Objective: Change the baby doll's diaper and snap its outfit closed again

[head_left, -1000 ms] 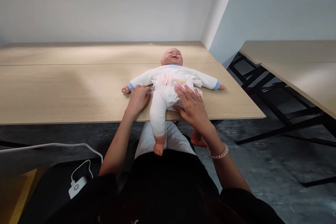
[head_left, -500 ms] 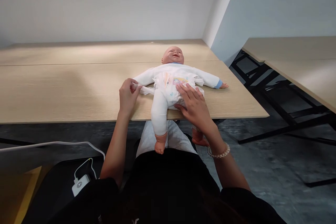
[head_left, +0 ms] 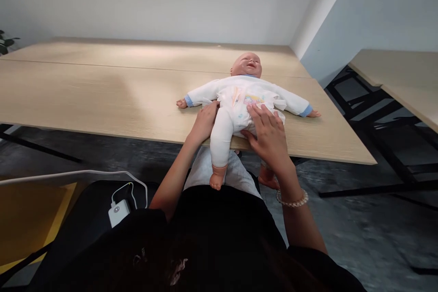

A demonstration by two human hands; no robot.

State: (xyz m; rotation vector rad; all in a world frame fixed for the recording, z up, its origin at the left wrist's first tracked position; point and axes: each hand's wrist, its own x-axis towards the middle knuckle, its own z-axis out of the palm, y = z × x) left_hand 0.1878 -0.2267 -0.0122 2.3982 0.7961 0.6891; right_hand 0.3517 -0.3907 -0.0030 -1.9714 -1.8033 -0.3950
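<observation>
A baby doll point(head_left: 236, 89) lies face-up on the wooden table point(head_left: 102, 91), right of centre, legs overhanging the near edge; the right hand point(head_left: 268, 134) spreads fingers wide, steadying the diaper point(head_left: 253, 99), while the left hand point(head_left: 204, 123) tucks narrowed fingers at its side

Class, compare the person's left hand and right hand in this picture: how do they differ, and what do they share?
The right hand lies with fingers spread over the diaper, while the left hand sits at the side of the baby doll, fingers close together. A beaded bracelet circles the right wrist; the left wrist is bare. Both hands touch the doll.
</observation>
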